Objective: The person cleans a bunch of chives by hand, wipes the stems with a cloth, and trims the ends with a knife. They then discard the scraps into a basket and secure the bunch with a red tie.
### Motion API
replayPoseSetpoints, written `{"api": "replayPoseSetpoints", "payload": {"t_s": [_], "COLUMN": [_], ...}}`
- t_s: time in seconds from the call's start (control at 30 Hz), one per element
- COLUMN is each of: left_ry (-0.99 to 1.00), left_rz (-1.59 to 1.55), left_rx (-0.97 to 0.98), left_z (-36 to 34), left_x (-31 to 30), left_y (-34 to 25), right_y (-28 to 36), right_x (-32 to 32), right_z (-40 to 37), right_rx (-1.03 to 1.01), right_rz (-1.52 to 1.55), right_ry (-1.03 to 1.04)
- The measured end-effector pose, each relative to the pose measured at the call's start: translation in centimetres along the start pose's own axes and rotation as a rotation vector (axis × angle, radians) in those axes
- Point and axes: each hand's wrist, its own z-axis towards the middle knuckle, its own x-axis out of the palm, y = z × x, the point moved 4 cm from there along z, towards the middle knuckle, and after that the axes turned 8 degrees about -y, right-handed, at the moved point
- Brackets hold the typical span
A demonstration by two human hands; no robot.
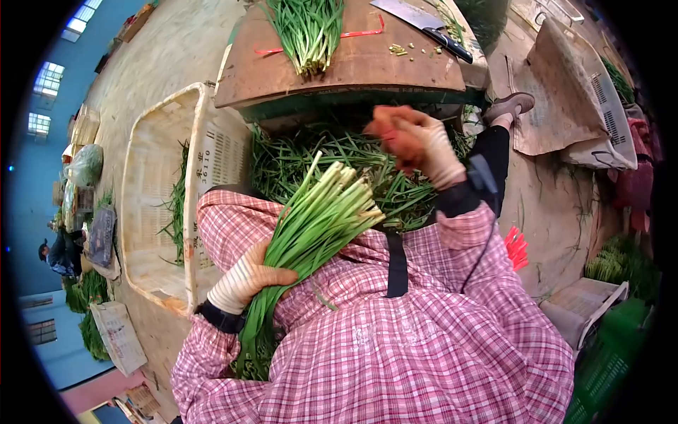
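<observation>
My left hand (251, 279), wrapped in pale tape around the palm, grips a thick bunch of garlic chives (321, 215) against my lap. The pale cut ends point up and to the right, while the green leaves hang down past my wrist. My right hand (424, 145), also taped, is raised over the loose greens, away from the bunch. Something orange-red (395, 134) covers or sits at its fingers; motion blur means I cannot tell whether it is held. Another bunch of chives (307, 35) lies on the wooden board (353, 71) across a red tie strip (364, 32).
A knife (424, 25) with a black handle lies on the board near small stem trimmings (397, 50). Loose green leaves (304, 152) fill the space below. A white plastic crate (194, 205) stands at left. Red strips (516, 247) hang at my right side. Another person (63, 251) is far left.
</observation>
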Motion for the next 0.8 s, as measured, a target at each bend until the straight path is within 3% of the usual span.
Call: {"api": "replayPoseSetpoints", "payload": {"t_s": [0.07,0.2,0.27,0.3,0.33,0.4,0.47,0.5,0.53,0.6,0.67,0.73,0.8], "left_ry": [-0.032,-0.007,-0.014,-0.02,-0.03,-0.052,-0.044,-0.045,-0.042,-0.023,-0.016,-0.02,-0.026], "left_rz": [0.008,0.137,0.102,0.084,0.025,-0.093,-0.151,-0.151,-0.148,-0.144,-0.172,-0.215,-0.231], "left_rx": [-0.005,0.062,0.011,-0.015,-0.016,-0.003,-0.006,0.002,0.006,0.0,-0.017,0.005,0.026], "left_z": [-0.1,0.8,0.9,0.7,0.2,-0.7,-0.5,-0.1,0.3,0.4,0.2,-0.3,-0.8], "left_x": [-0.2,0.4,0.0,-0.3,-0.5,-1.0,-1.1,-1.0,-0.7,0.1,0.3,-0.2,-0.6], "left_y": [0.4,-0.2,0.4,0.6,0.7,0.5,0.7,0.7,0.6,0.3,0.4,0.6,0.9], "right_y": [-0.3,-2.1,-3.1,-3.7,-3.0,-2.2,1.1,0.8,0.6,-1.2,-1.5,-1.2,-0.6], "right_x": [-0.2,6.3,5.6,4.6,2.4,-1.1,0.6,1.4,3.0,7.7,7.4,4.4,1.0], "right_z": [0.0,-3.0,-1.4,0.3,0.7,1.9,-1.6,-2.5,-4.1,-4.8,-4.2,-2.2,-1.0], "right_rx": [-0.027,-0.022,-0.088,-0.22,-0.059,-0.152,-0.242,-0.219,-0.164,-0.705,-0.508,-0.445,-0.226], "right_rz": [0.024,-0.224,-0.274,-0.366,-0.253,0.072,0.119,0.083,-0.242,-0.72,-0.515,-0.57,0.043], "right_ry": [0.182,0.425,0.284,0.118,-0.016,-0.082,0.07,0.075,0.061,0.246,0.224,-0.062,-0.018]}}
